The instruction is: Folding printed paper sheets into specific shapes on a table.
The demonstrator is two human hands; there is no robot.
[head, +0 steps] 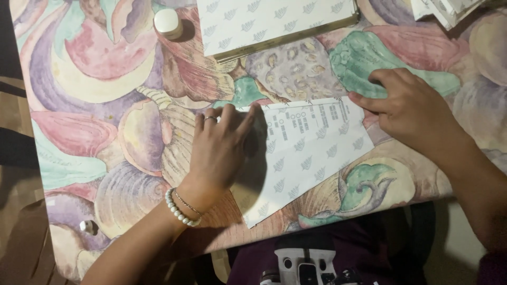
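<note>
The left hand [219, 145] lies flat on the patterned paper sheet [309, 155], fingers together. The right hand [409, 105] presses the sheet's far corner, fingers slightly apart.

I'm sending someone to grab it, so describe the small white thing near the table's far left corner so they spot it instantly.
Start at the table with its pastel painted cloth, then look to the far edge, left of the stack of patterned white sheets. There sits a small white rounded case, the only smooth, solid, plain item; everything nearby is flat paper.
</note>
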